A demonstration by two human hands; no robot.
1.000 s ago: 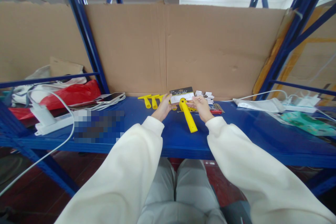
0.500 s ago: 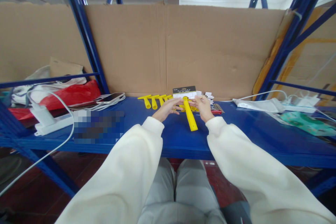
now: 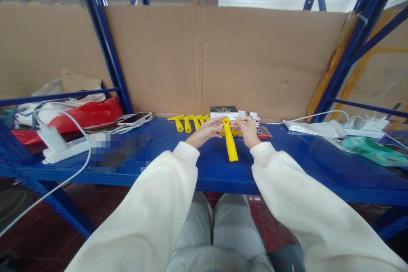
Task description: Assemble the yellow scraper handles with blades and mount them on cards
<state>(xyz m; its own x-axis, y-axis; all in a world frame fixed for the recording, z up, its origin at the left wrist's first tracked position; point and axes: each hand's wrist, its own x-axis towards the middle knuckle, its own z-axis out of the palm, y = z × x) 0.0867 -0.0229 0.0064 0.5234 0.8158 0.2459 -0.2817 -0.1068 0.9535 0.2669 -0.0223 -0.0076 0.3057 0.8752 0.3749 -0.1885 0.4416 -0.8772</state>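
A yellow plastic handle (image 3: pixel 231 144), shaped like a T, is held above the blue shelf with its tapered grip pointing toward me. My left hand (image 3: pixel 207 131) closes its fingers on the left side of the handle's head. My right hand (image 3: pixel 247 130) pinches the right side of the head. The fingers partly cover the crosspiece. Just behind the hands is a black-and-white printed card (image 3: pixel 223 110), its lower part hidden by them. More yellow T-shaped handles (image 3: pixel 188 124) lie in a row on the shelf, left of my hands.
White pieces (image 3: pixel 254 116) and a red item (image 3: pixel 263 136) lie beyond my right hand. A phone (image 3: pixel 135 119), a power strip (image 3: pixel 65 151) and a red bag (image 3: pixel 86 114) are at left. On the right are a white packet (image 3: pixel 331 128) and a green packet (image 3: pixel 372 149). Cardboard (image 3: pixel 255 59) stands behind.
The handle's near end has dipped slightly toward me, and the fingers have shifted a little around its head. Both hands stay in nearly the same place.
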